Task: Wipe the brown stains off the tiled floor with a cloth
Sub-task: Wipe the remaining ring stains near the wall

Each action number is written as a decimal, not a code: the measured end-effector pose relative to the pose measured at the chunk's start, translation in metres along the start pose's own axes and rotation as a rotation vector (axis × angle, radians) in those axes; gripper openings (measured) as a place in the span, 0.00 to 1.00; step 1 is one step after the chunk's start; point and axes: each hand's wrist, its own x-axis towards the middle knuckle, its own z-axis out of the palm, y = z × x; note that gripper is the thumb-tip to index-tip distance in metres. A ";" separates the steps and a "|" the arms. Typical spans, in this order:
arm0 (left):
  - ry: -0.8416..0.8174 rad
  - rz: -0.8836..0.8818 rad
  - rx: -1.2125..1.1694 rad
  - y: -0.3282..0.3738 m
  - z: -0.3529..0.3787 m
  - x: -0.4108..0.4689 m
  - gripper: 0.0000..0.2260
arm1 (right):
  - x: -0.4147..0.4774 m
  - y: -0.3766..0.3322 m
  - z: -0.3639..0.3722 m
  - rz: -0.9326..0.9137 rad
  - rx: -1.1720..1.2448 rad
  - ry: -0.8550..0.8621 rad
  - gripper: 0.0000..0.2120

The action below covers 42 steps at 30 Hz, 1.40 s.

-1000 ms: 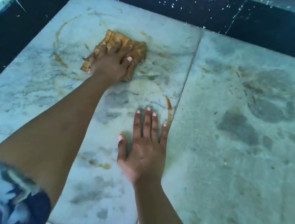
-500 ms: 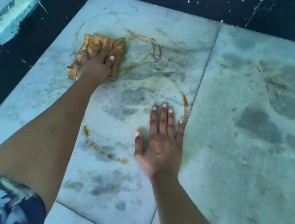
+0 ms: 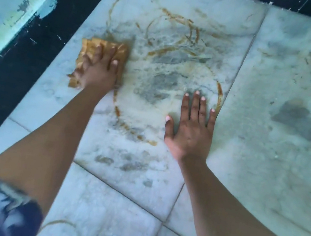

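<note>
A folded brown-yellow cloth point(image 3: 88, 49) lies on the pale marble tile point(image 3: 142, 167) near its left edge. My left hand point(image 3: 98, 71) presses flat on the cloth, fingers spread over it. Brown stains point(image 3: 179, 21) curl in rings and streaks across the upper middle of the tile. Another brown streak point(image 3: 219, 93) runs beside the tile joint, and a curved one point(image 3: 118, 111) lies just below the cloth. My right hand point(image 3: 192, 128) rests flat on the tile, fingers apart, holding nothing.
A dark border strip point(image 3: 24, 50) runs along the left of the tile, with a pale raised ledge point(image 3: 8, 10) beyond it. Another marble tile point(image 3: 290, 140) with grey damp patches lies to the right. A faint brown ring point(image 3: 58, 223) shows near the bottom.
My left hand has dragged the cloth left and toward me across the tile, leaving smeared rings where it was. My right hand has stayed planted on the floor. The view has shifted.
</note>
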 end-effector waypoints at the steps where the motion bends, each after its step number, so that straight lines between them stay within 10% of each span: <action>1: -0.013 0.023 0.014 0.015 0.003 0.001 0.21 | 0.000 0.000 0.000 -0.001 0.003 0.008 0.34; 8: -0.096 0.515 0.212 -0.023 0.024 -0.127 0.29 | 0.000 0.002 0.000 -0.003 -0.049 -0.034 0.35; 17: -0.011 -0.063 0.074 -0.069 -0.004 -0.053 0.23 | 0.001 0.003 -0.001 -0.006 -0.078 -0.079 0.33; 25: -0.100 0.476 0.172 -0.078 0.015 -0.153 0.24 | 0.002 0.004 0.001 -0.011 -0.071 -0.044 0.33; 32: -0.023 0.079 0.041 -0.088 -0.002 -0.097 0.21 | 0.005 0.005 0.003 -0.020 -0.083 -0.040 0.32; 42: -0.062 0.321 0.154 -0.064 0.023 -0.174 0.21 | -0.005 0.006 -0.011 -0.089 -0.038 -0.218 0.31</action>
